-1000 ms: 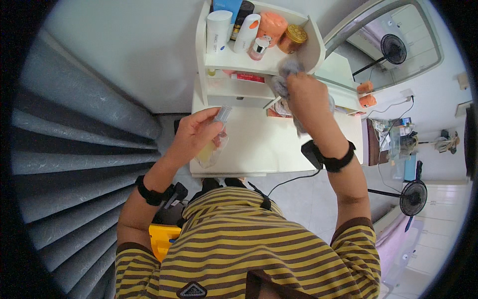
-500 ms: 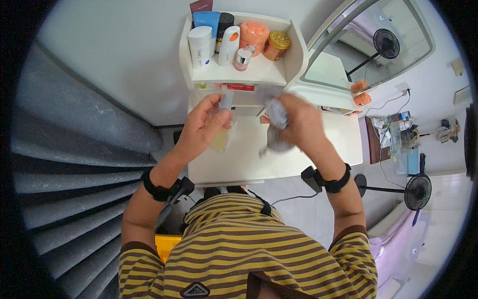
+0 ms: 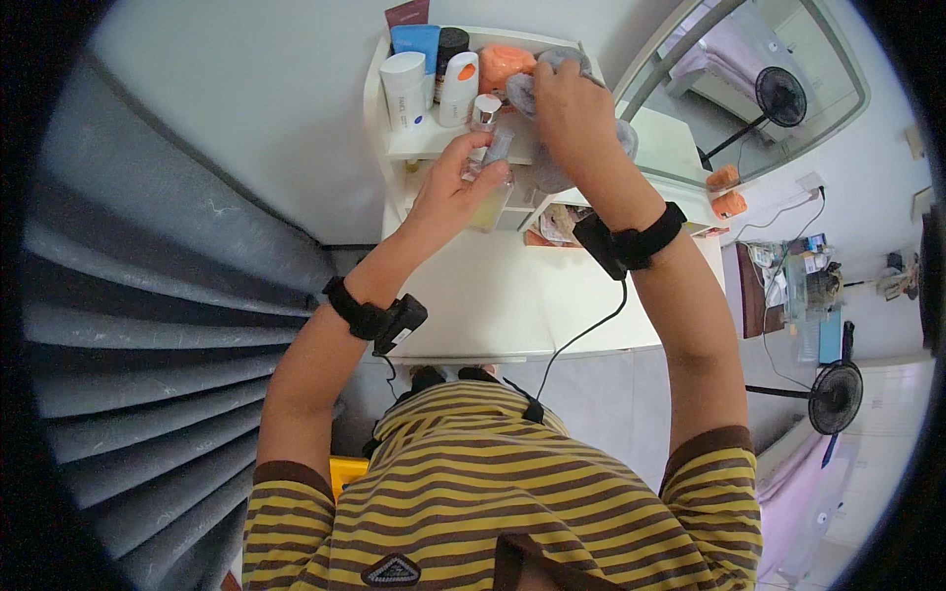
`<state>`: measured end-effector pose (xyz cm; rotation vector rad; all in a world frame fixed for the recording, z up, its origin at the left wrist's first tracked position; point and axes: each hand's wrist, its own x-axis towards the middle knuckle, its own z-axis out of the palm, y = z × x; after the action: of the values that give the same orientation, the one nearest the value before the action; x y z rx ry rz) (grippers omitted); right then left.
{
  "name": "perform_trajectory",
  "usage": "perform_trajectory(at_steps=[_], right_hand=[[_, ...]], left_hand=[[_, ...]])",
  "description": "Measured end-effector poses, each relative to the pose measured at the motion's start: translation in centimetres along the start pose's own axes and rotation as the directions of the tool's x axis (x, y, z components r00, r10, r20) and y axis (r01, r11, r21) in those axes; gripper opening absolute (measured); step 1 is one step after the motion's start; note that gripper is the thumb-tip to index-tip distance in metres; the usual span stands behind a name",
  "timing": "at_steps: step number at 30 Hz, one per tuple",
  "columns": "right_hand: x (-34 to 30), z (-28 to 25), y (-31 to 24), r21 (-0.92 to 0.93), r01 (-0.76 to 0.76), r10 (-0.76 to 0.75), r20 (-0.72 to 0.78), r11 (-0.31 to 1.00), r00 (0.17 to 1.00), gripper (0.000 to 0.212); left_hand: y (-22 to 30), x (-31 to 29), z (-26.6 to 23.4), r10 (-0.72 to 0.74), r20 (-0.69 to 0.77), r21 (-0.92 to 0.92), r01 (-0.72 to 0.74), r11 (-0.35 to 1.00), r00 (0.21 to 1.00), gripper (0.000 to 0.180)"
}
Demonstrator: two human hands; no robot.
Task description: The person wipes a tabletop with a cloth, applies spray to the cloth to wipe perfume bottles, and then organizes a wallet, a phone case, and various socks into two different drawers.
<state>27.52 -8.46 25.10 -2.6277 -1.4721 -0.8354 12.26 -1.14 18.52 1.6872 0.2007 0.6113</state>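
Note:
My left hand (image 3: 445,195) grips a clear bottle of pale yellow liquid (image 3: 489,211), held tilted in front of the small white shelf (image 3: 426,146). With my right hand (image 3: 576,116) I hold a grey cloth (image 3: 552,173) at the shelf's right end. The cloth bunches around my fingers and hangs below them. Just left of it stands an orange jar (image 3: 501,65), partly covered. A small jar with a silver lid (image 3: 485,111) sits above the bottle. The gold-lidded tin at that end is hidden behind my right hand and the cloth.
A white tube (image 3: 404,94), a white bottle with an orange mark (image 3: 459,89), a blue tube (image 3: 418,41) and a black jar (image 3: 450,46) crowd the shelf's left. A mirror (image 3: 754,79) leans at right. Below lies the white tabletop (image 3: 473,305); grey curtains (image 3: 168,325) hang at left.
Both hands have moved up and away from me, toward the shelf. The right hand with the cloth has reached the shelf's right end; the left has carried the bottle forward and rightward.

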Motion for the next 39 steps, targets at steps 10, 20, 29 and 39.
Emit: perform_trajectory(at_steps=[10, 20, 29, 39], right_hand=[[-3.6, -6.3, -0.2, 0.336, -0.063, 0.061, 0.016, 0.940, 0.998, 0.043], [-11.0, -1.1, 0.6, 0.329, -0.023, -0.093, 0.333, 0.944, 0.938, 0.044], [-20.6, 0.4, 4.6, 0.582, -0.265, -0.003, 0.418, 0.768, 0.908, 0.039], [-25.1, 1.4, 7.1, 0.613, -0.416, 0.014, 0.550, 0.672, 0.835, 0.042]], left_hand=[[-2.5, -0.8, -1.4, -0.010, 0.005, -0.036, 0.010, 0.999, 1.000, 0.034], [-1.1, -2.1, -1.9, 0.086, -0.132, 0.062, -0.078, 0.995, 0.988, 0.035], [3.4, 4.2, 3.0, 0.175, -0.120, 0.254, -0.140, 0.957, 0.977, 0.034], [2.7, 8.4, 6.0, 0.321, -0.097, 0.632, -0.191, 0.751, 0.942, 0.037]])
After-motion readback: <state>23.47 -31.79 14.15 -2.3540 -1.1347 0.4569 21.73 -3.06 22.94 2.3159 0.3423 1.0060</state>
